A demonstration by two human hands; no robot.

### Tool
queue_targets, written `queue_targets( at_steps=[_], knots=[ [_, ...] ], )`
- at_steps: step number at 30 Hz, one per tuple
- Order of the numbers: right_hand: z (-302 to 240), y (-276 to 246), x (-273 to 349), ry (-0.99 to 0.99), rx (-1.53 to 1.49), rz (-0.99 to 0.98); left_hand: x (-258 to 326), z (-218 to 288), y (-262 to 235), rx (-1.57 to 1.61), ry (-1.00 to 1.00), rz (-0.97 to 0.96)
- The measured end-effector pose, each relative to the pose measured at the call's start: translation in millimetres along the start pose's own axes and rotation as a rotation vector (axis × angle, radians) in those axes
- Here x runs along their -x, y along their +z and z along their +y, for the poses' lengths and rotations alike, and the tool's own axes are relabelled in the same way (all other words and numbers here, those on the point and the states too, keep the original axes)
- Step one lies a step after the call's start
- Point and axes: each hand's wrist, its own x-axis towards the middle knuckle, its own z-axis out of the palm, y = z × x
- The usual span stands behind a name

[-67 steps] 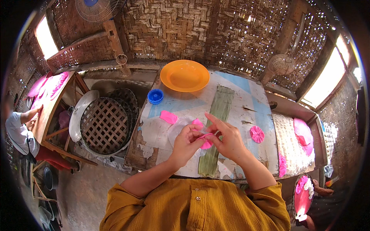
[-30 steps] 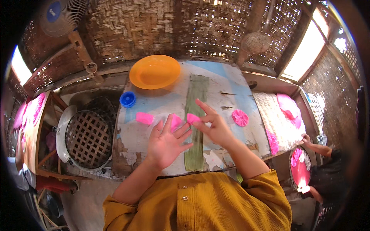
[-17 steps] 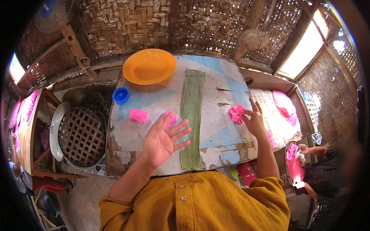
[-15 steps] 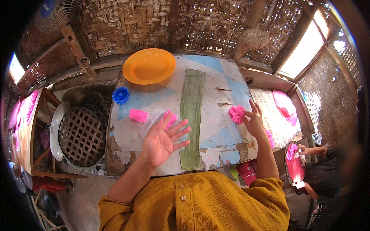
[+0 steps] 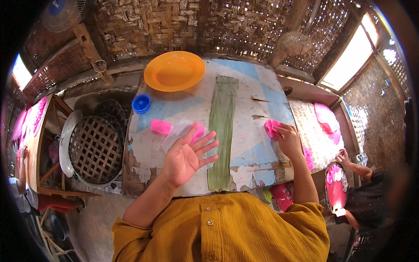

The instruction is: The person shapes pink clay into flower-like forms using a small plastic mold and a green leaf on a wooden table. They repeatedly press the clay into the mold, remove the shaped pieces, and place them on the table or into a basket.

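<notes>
Over the right side of the table my right hand [image 5: 288, 139] pinches a pink ruffled rosette [image 5: 272, 129] between thumb and curled fingers. My left hand [image 5: 187, 158] is held palm up with fingers spread and nothing in it. Behind its fingers lie a clear plastic sheet or bag [image 5: 173, 133] and a smooth pink lump [image 5: 199, 132], partly hidden. Another pink lump [image 5: 160, 126] rests just left of the plastic. A long green leaf strip [image 5: 222, 131] runs front to back across the table between my hands.
An orange plate [image 5: 174, 87] and a blue fluted cup [image 5: 141, 104] stand at the table's far left. Woven trays [image 5: 97, 150] lie beyond the left edge. At right, another person's hand [image 5: 343, 157] is by a cream bed [image 5: 325, 153] and a pink-filled tray [image 5: 336, 198].
My right hand's fingers, earlier stretched upward, now curl in around the rosette. My left hand keeps its pose. The other person's hand has moved from the tray to the cream bed's edge.
</notes>
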Motion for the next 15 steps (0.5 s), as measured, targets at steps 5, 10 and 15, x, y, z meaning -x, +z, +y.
queue_targets(
  at_steps=[5, 10, 15],
  knots=[
    [-1, -24, -4, 0.324, -1.057, -0.152, 0, -1, -1, 0.036, 0.014, 0.001],
    [-29, -18, 2, 0.26, -2.14, -0.18, -2, -1, -3, 0.052, 0.025, -0.026],
    [-103, 17, 26, 0.268, -2.163, -0.451, -13, -1, 16, 0.052, 0.131, 0.119]
  ],
)
